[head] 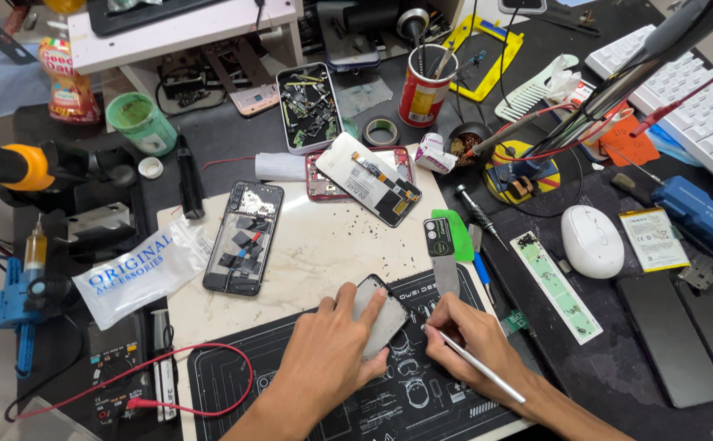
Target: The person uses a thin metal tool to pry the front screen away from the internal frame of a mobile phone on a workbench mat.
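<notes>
While left hand (pixel 324 351) fingers clamp phone panel (pixel 378 317), right hand (pixel 469 343) pinches tweezers (pixel 479 367) beside it.

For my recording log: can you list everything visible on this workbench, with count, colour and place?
phone part: 1, grey, front centre, under left hand
thin tool: 1, silver, in right hand
work mat: 1, black, front
opened phone: 1, black, centre left
phone with loose board: 1, red frame, centre back
parts tin: 1, silver, back centre
can of tools: 1, red, back
tape roll: 1, dark, by the can
mouse: 1, white, right
keyboard: 1, white, far right
plastic bag: 1, clear and blue, left
cup: 1, green, back left
left hand: on the phone part
right hand: holding the thin tool
</notes>
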